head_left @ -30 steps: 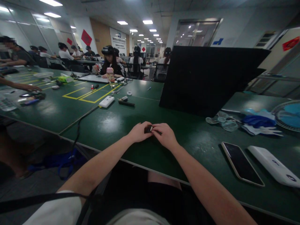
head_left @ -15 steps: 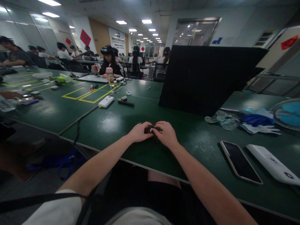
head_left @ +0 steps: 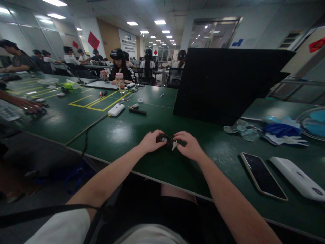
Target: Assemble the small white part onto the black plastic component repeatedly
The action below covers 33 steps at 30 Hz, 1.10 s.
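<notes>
My left hand [head_left: 151, 142] grips a small dark lock [head_left: 167, 140] between thumb and fingers, a little above the green table. A round silver disc, like a keyhole face, shows on its near side. To the right, my right hand [head_left: 190, 145] pinches a small pale metal key [head_left: 174, 145] that hangs with its tip pointing down. Lock and key are close together but apart. The lock's left end is hidden by my left fingers.
A phone [head_left: 263, 176] and a white power bank [head_left: 296, 177] lie at the right, with gloves [head_left: 281, 130] behind them. A large black panel [head_left: 223, 84] stands ahead. Another white power bank [head_left: 116, 109] lies ahead left. A co-worker's hand [head_left: 31, 105] is at far left.
My right hand has drawn back to the right from the lock with the key in its fingers. The lock's round face is now uncovered. The co-worker's hand at left has reached further in.
</notes>
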{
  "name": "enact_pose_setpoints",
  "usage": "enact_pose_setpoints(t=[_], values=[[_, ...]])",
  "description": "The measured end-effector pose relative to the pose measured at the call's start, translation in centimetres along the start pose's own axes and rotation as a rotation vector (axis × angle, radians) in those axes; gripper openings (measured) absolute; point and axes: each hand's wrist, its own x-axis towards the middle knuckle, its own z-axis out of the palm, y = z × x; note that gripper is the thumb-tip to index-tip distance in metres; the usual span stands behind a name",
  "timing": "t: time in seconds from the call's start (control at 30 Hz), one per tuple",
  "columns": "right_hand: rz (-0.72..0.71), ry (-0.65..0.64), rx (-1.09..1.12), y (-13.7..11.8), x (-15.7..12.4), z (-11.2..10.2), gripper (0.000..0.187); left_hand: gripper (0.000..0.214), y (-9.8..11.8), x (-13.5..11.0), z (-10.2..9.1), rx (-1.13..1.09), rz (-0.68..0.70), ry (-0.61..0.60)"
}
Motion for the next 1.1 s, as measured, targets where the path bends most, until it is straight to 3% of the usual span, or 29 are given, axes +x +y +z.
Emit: enact_pose_setpoints(t=[0.1, 0.17, 0.3, 0.43, 0.5, 0.63, 0.83, 1.1], values=[[-0.021, -0.189, -0.092, 0.6, -0.3, 0.0, 0.024, 0.045, -0.3, 0.1, 0.1, 0.029, -0.081, 0.057], [0.027, -0.221, -0.172, 0.7, -0.2, 0.5, 0.024, 0.044, -0.4, 0.1, 0.1, 0.041, -0.090, 0.078], [0.106, -0.085, -0.149, 0.2, 0.1, 1.1, 0.016, 0.043, -0.2, 0.1, 0.1, 0.045, -0.074, 0.069], [0.238, 0.141, 0.026, -1.0, 0.2, 1.0, 0.025, 0.045, 0.1, 0.0, 0.2, -0.012, -0.009, -0.015], [0.232, 0.184, 0.059, -1.7, 0.3, 1.1, 0.025, 0.046, 0.1, 0.0, 0.3, -0.035, 0.023, -0.044], [0.115, 0.151, -0.012, -2.6, 0.3, 1.4, 0.024, 0.047, 0.2, -0.1, 0.4, -0.057, 0.047, -0.053], [0.079, 0.102, -0.109, -2.8, 0.4, 1.8, 0.021, 0.047, 0.3, -0.1, 0.4, -0.080, 0.057, -0.061], [0.042, 0.104, 0.035, -2.1, 0.7, 1.7, 0.020, 0.047, 0.2, -0.1, 0.4, -0.087, 0.048, -0.051]])
